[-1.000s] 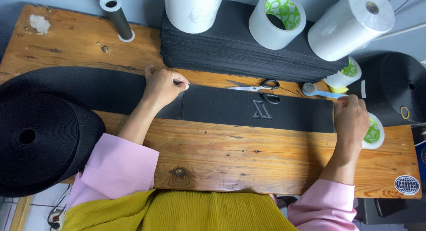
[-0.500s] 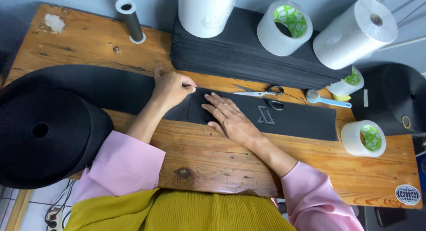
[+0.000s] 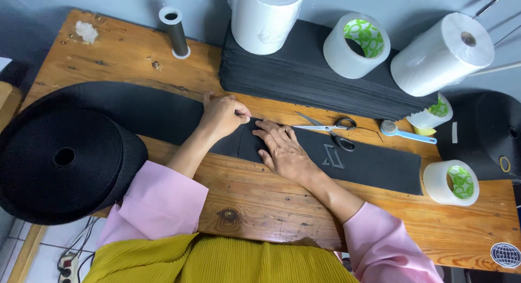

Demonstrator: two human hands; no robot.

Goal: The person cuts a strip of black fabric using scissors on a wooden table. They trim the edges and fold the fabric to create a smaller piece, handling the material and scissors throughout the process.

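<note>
Black webbing strip [image 3: 347, 161]: flat on the table, long axis 9 to 3 o'clock, pale mark near mid-length.

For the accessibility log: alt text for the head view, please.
Left hand pinches and right hand presses flat a black strip on a wooden table, scissors just beyond; a big black roll lies left.

The left hand [image 3: 222, 115] is pinching with curled fingers; the right hand [image 3: 283, 151] is lying flat, fingers spread, just beside it.
</note>
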